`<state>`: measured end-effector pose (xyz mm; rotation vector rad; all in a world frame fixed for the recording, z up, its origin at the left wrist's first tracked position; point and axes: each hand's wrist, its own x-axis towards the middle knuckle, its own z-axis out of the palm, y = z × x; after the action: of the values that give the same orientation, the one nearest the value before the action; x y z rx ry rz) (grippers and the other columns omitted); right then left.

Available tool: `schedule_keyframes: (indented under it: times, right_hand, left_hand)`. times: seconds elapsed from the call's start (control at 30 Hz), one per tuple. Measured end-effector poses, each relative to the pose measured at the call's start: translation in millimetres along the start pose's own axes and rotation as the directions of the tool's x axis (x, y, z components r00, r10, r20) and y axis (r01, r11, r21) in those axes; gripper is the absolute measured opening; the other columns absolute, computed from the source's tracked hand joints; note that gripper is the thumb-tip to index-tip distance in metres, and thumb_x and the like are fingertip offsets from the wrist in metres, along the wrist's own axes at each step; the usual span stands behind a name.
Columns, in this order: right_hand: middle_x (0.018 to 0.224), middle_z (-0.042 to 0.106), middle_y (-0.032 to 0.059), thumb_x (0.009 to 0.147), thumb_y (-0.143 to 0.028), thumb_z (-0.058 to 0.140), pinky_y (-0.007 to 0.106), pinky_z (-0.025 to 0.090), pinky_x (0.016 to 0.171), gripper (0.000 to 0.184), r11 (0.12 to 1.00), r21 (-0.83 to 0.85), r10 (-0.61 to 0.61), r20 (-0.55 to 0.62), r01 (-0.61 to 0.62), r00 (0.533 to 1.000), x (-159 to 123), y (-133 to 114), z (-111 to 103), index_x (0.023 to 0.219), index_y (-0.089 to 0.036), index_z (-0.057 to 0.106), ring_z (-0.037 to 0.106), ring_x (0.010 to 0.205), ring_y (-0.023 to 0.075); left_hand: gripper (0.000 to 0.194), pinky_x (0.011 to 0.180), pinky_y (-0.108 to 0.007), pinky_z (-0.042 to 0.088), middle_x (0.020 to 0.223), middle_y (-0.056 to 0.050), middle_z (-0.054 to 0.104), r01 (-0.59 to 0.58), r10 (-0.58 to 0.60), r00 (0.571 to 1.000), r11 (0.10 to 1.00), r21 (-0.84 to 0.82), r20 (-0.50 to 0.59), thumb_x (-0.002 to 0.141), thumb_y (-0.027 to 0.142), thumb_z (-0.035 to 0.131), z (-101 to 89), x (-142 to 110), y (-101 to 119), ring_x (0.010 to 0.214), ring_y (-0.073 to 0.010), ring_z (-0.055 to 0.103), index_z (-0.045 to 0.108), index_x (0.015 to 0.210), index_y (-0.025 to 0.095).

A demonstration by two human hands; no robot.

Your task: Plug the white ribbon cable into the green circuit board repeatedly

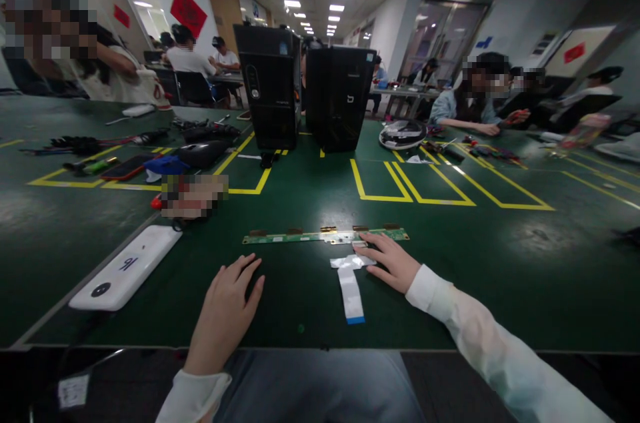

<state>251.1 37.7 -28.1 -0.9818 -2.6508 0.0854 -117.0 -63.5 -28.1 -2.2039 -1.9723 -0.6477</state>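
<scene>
A long, narrow green circuit board [287, 237] lies across the table in front of me, with several brown tabs along its far edge. A white flat ribbon cable [351, 289] with a blue end lies just nearer to me, bent into a T shape by its board connector. My right hand [393, 261] reaches over the right half of the board, fingers apart, fingertips at the connector and the cable's upper end. To the left, my left hand [227, 306] rests on the table with fingers spread, holding nothing, apart from the board.
A white device marked 16 [133, 269] lies at the left. Two black computer towers [270, 89] stand at the back centre. Tools and cables [100, 143] lie inside yellow tape outlines at the left. A coiled white cable [403, 135] is at the back right. Other people sit beyond.
</scene>
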Motion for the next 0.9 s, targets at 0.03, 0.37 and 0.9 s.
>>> schedule_keyframes:
  times: [0.03,0.37,0.9]
  right_hand:
    - [0.144,0.042,0.0123,0.095,-0.041,0.043,0.056,0.03,0.109,0.043,1.0,0.01,0.008,-0.008,-0.008,1.0,-11.1,7.2,-4.0,0.133,-0.025,0.053,0.037,0.134,0.0277]
    - [0.142,0.045,0.0121,0.094,-0.044,0.038,0.051,0.037,0.107,0.045,0.959,-0.01,0.281,-0.083,-0.283,0.956,-144.1,77.3,-41.2,0.132,-0.026,0.056,0.041,0.132,0.0281]
    - [0.112,0.063,0.0231,0.084,-0.066,0.042,0.047,0.047,0.081,0.053,0.839,-0.089,0.49,-0.305,-0.536,0.817,-309.6,163.3,-89.2,0.111,-0.032,0.072,0.062,0.101,0.0323]
  left_hand:
    - [0.042,0.109,-0.051,0.034,0.132,-0.013,0.057,0.003,-0.003,1.0,1.0,-0.003,0.0,0.095,0.04,0.037,-0.2,0.0,0.5,0.126,-0.0274,0.049,0.055,0.124,0.017]
    - [0.043,0.108,-0.051,0.034,0.132,-0.014,0.057,0.01,-0.01,1.0,1.0,-0.004,0.004,0.094,0.04,0.037,-1.6,0.2,2.3,0.126,-0.0283,0.05,0.056,0.124,0.015]
    - [0.045,0.106,-0.052,0.037,0.13,-0.015,0.058,0.004,-0.004,1.0,1.0,0.012,-0.008,0.094,0.041,0.035,0.7,0.6,1.2,0.125,-0.0293,0.051,0.057,0.123,0.014]
